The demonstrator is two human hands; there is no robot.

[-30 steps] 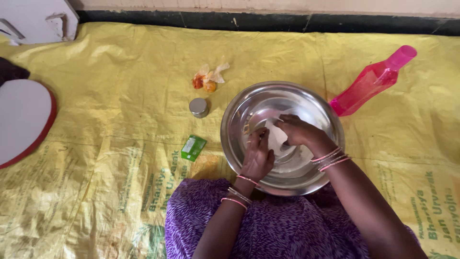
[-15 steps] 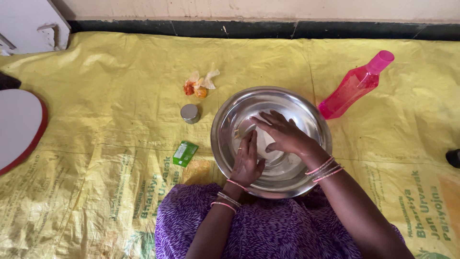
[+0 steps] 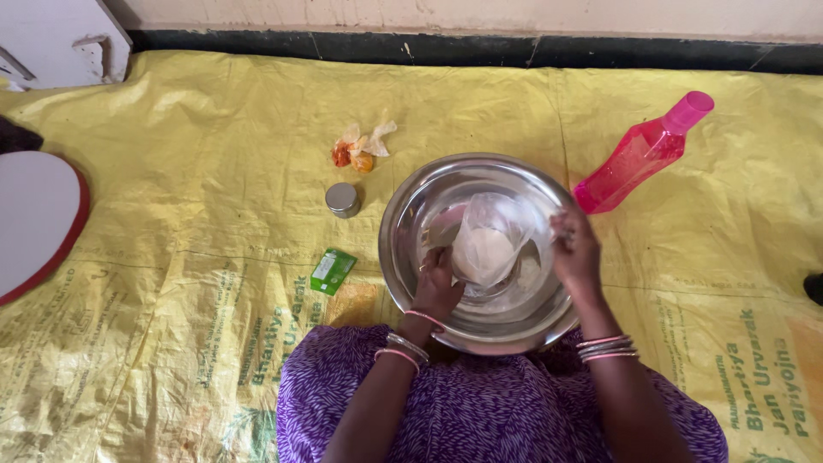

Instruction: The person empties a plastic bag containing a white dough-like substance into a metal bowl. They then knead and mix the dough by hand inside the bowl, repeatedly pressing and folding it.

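A person seated on a yellow woven mat [image 3: 171, 283] holds a clear plastic bag of white flour [image 3: 487, 244] over a steel bowl [image 3: 403, 214], left hand [image 3: 437, 283] gripping its base, right hand [image 3: 576, 249] pinching its edge; flour remains inside, little poured out.

Yellow woven floor mat [image 3: 171, 360], pale wall [image 3: 480, 15]

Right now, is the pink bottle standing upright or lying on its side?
Lying on its side. The pink bottle rests flat on the yellow sheet, its cap pointing away from the steel bowl.
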